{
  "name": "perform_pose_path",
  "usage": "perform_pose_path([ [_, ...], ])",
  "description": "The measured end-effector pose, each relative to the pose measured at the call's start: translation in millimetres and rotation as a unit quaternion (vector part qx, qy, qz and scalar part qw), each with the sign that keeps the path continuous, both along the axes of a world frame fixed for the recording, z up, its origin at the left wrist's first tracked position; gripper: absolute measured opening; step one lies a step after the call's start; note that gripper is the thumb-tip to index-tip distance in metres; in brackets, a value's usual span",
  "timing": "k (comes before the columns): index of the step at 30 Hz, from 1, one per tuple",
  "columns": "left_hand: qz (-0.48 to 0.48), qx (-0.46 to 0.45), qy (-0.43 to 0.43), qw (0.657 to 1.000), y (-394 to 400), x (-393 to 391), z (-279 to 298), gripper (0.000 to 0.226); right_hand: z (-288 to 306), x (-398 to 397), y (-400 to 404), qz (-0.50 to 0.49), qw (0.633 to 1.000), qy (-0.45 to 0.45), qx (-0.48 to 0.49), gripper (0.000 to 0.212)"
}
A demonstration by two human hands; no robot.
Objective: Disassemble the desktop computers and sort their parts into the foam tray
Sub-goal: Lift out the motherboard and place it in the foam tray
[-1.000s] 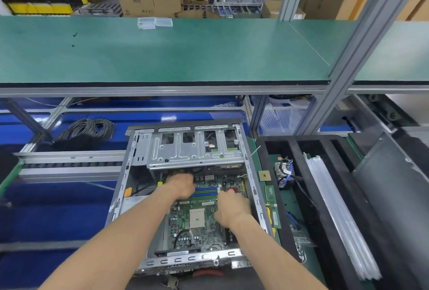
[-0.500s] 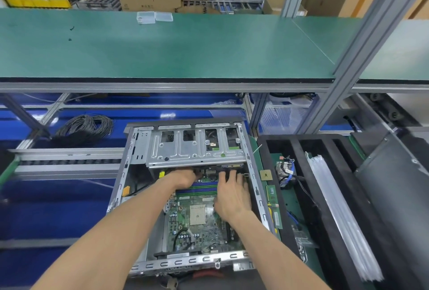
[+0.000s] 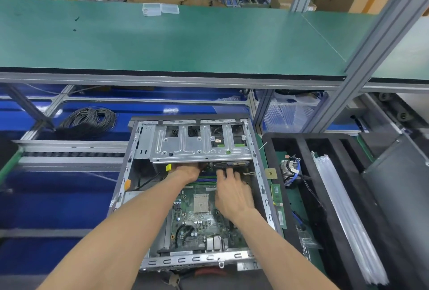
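Observation:
An open desktop case (image 3: pixel 130 169) lies in front of me with its green motherboard (image 3: pixel 199 220) exposed and a metal drive cage (image 3: pixel 199 148) across its far end. My left hand (image 3: pixel 188 171) reaches under the cage's near edge; its fingers are hidden there. My right hand (image 3: pixel 232 192) lies over the board's far right part, fingers stretched toward a dark part under the cage. The black foam tray (image 3: pixel 301 150) stands to the right, holding a heatsink with blue cable (image 3: pixel 290 171), memory sticks (image 3: pixel 276 192) and a CPU chip (image 3: pixel 270 173).
A green shelf (image 3: pixel 162 41) runs overhead on aluminium posts (image 3: pixel 362 62). A coil of black cable (image 3: pixel 90 120) lies on the blue surface at the left. Clear plastic sleeves (image 3: pixel 343 208) lie in the tray. A grey metal panel (image 3: pixel 404 185) leans at the right.
My right hand went from curled over the board to fingers stretched forward toward the cage. My left hand pushed further under the cage's edge.

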State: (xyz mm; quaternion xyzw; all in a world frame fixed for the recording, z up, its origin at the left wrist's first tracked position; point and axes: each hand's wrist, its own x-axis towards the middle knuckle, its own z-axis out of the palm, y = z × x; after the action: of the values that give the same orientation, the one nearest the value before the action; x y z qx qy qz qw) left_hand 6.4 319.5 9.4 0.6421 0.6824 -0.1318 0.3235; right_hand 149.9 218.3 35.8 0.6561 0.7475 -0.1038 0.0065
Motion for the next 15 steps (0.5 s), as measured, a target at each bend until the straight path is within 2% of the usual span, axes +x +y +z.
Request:
perform_pose_path([
  [2, -0.001, -0.026, 0.047, 0.999, -3, 2, 2, 0.053, 4, -1, -1, 0.048, 0.998, 0.051, 0.01, 0.036],
  [5, -0.046, -0.007, 0.078, 0.996, -9, 9, 8, 0.043, 9, 1, -7, 0.092, 0.982, 0.113, -0.12, 0.019],
  [7, -0.082, 0.009, 0.078, 0.994, -14, 15, 12, 0.038, 10, 2, -13, 0.105, 0.963, 0.114, -0.22, 0.024],
  [9, -0.096, 0.002, 0.074, 0.993, -16, 18, 15, 0.043, 12, 2, -16, 0.112, 0.952, 0.107, -0.263, 0.026],
  [12, -0.077, -0.033, 0.079, 0.993, -21, 15, 18, 0.06, 17, 2, -19, 0.113, 0.937, 0.122, -0.308, 0.039],
  [15, -0.053, -0.027, 0.077, 0.995, -36, 9, 18, 0.082, 21, 0, -24, 0.138, 0.926, 0.083, -0.34, 0.048],
])
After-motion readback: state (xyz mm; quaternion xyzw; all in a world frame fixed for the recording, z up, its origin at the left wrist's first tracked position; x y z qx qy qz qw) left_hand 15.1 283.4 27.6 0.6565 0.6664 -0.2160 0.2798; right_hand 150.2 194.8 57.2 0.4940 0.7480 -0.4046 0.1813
